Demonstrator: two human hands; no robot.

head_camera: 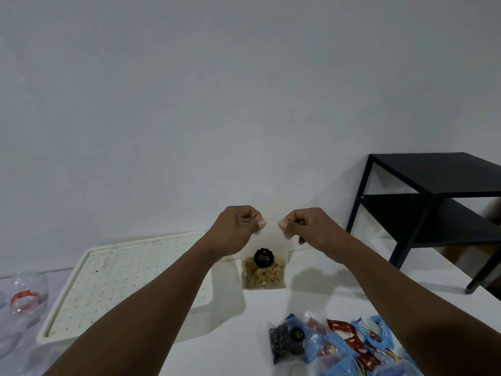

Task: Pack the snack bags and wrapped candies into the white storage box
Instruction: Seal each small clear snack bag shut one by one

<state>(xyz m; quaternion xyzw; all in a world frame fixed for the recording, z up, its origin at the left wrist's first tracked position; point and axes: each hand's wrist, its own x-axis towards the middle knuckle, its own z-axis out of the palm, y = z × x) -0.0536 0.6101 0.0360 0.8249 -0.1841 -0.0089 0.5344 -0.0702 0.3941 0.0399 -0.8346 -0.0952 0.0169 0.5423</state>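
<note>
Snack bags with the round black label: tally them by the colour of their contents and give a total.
Golden-yellow contents: 1, the golden snack bag, pinched at its top by the left hand and the right hand.
Dark contents: 1, the dark snack bag, lying on the table beside the wrapped candies.
Total: 2

Black sticker (264, 257) on the clear snack bag (263, 275) reads roughly "Koro Asin", blurred

Two hands (235, 229) (307, 227), two snack bags (263, 270) (287, 339), one white storage box (122, 289), one black table (433, 191), an uncountable heap of wrapped candies (352, 346).
</note>
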